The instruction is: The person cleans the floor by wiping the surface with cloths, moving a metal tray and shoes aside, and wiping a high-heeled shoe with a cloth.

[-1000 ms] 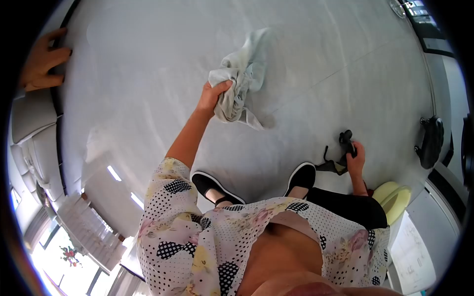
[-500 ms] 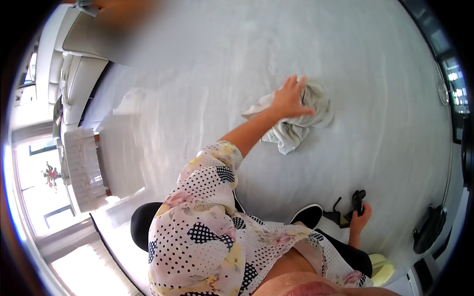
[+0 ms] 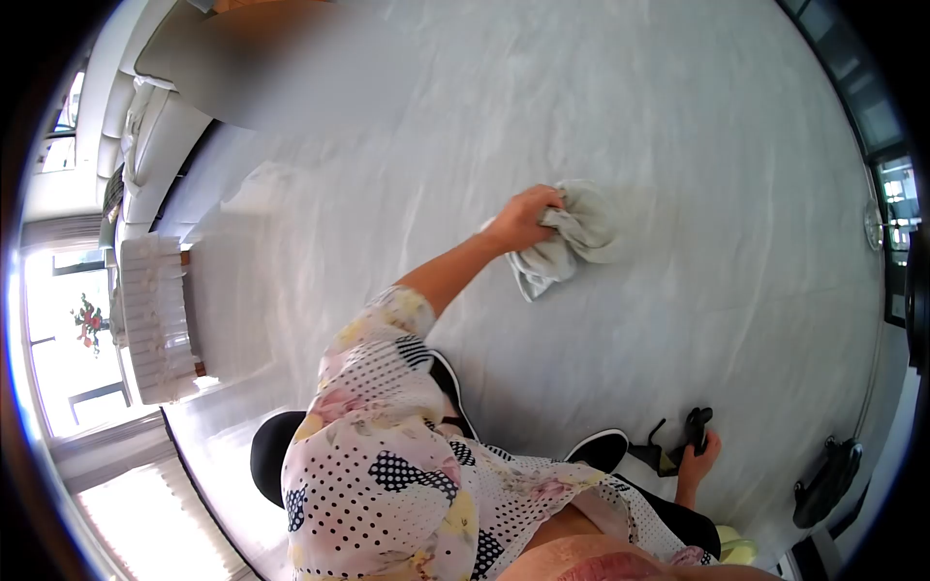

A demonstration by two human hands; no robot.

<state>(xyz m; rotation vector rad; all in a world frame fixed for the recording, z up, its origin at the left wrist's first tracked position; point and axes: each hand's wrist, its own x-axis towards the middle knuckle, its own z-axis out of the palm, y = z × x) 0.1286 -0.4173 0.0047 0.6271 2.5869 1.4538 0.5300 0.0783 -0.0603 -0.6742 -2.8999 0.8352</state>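
My left hand [image 3: 524, 219] is closed on a crumpled pale grey-white cloth [image 3: 578, 230], which lies bunched on the grey floor. Low on the right, my right hand [image 3: 699, 459] grips a black item [image 3: 696, 429] with a loop and a thin strap. What the item is, I cannot make out. It sits beside my black shoe [image 3: 599, 449], near the floor.
A black object [image 3: 828, 481] lies on the floor at the far right, by dark-framed glass. Something pale yellow [image 3: 736, 544] shows behind my right leg. To the left are a light sofa [image 3: 170, 145], a table with a pale cover [image 3: 155, 320] and windows.
My left hand first let go of the cloth and spread its fingers over it, and now it has closed on it again. The cloth is bunched smaller. My right hand still holds the black item.
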